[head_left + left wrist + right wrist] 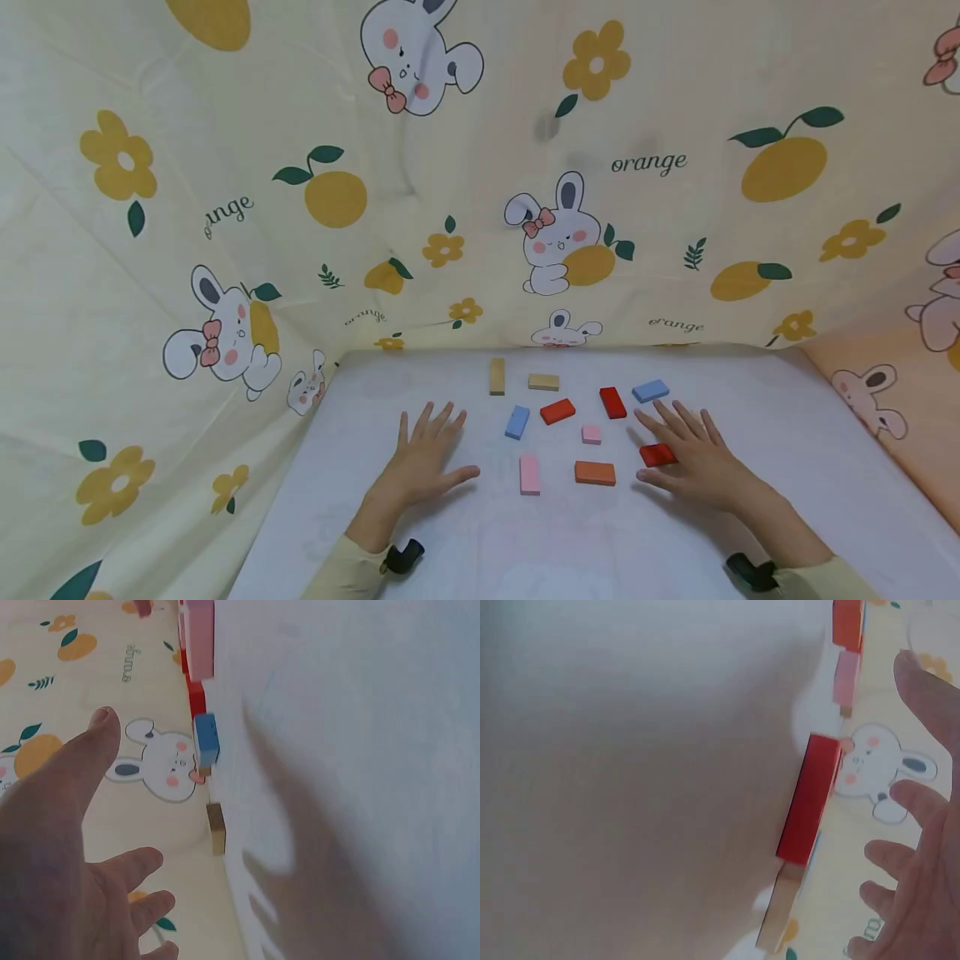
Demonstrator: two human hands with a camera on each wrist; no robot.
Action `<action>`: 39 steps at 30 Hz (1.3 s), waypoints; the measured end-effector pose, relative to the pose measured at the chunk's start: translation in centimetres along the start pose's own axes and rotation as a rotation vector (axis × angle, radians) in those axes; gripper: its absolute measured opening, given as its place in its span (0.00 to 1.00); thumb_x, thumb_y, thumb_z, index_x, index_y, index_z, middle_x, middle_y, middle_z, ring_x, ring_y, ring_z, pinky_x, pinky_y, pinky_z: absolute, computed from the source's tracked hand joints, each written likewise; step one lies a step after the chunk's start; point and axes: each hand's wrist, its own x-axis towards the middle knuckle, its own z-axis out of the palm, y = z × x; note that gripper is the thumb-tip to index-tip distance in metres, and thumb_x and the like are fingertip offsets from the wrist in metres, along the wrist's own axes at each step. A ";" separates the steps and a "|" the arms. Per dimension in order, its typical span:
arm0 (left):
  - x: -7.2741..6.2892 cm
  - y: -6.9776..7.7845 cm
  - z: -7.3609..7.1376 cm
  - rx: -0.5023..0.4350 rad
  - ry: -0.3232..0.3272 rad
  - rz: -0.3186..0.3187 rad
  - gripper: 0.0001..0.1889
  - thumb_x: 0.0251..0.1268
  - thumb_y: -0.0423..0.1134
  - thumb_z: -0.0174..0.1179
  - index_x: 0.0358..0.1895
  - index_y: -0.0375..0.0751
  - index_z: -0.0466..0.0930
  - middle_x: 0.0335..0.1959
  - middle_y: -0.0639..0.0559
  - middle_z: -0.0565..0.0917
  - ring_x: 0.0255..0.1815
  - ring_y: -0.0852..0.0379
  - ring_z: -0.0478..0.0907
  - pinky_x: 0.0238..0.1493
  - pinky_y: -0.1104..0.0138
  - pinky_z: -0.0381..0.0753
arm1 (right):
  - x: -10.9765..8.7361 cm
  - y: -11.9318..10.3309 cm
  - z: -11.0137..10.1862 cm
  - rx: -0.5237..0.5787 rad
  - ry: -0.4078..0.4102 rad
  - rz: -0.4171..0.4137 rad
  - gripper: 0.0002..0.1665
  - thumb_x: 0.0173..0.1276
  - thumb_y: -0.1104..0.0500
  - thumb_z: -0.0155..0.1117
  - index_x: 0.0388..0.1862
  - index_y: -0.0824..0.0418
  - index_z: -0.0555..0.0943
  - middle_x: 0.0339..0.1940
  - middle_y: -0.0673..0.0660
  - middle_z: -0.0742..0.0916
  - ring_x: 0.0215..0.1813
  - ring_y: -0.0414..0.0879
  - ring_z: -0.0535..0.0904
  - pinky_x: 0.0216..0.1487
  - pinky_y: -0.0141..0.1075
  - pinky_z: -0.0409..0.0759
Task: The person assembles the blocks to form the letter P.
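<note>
My left hand (422,462) is spread above the left part of the white table, fingers straight, holding nothing. Nearest to it are a blue block (517,422) and a long pink block (529,475). On the other side, my right hand (701,467) also hovers with its fingers spread and nothing held. Between its thumb and index finger shows a red block (657,455), partly covered by the hand in the head view. In the right wrist view a light wooden block (781,907) lies just past that red block; the hand hides it in the head view.
Around the middle lie an orange block (595,473), a small pink block (592,434), an orange-red block (557,412) and a dark red block (612,402). Farther back are two tan blocks, one lengthwise (497,377), one crosswise (543,382), and another blue block (650,391). A printed curtain (450,167) hangs behind.
</note>
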 end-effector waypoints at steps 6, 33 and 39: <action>0.4 1.2 0.4 -0.008 -0.027 0.036 0.51 0.69 0.76 0.57 0.88 0.53 0.57 0.89 0.47 0.53 0.89 0.36 0.42 0.79 0.29 0.35 | 0.9 -0.7 0.4 0.027 -0.035 -0.043 0.61 0.58 0.29 0.79 0.86 0.48 0.66 0.87 0.67 0.61 0.86 0.73 0.46 0.80 0.71 0.31; 1.9 5.3 2.3 0.040 -0.104 0.170 0.48 0.68 0.76 0.59 0.86 0.57 0.61 0.86 0.52 0.61 0.86 0.45 0.55 0.84 0.43 0.47 | 3.4 -1.9 1.3 0.018 -0.070 -0.293 0.48 0.63 0.52 0.84 0.81 0.45 0.73 0.82 0.64 0.72 0.80 0.69 0.66 0.65 0.71 0.74; 2.3 5.7 2.8 0.042 -0.112 0.190 0.46 0.69 0.74 0.61 0.86 0.61 0.62 0.83 0.54 0.64 0.83 0.51 0.59 0.82 0.50 0.59 | 3.7 -2.3 1.9 0.005 -0.080 -0.329 0.48 0.62 0.53 0.85 0.80 0.47 0.74 0.82 0.63 0.72 0.80 0.66 0.66 0.66 0.66 0.76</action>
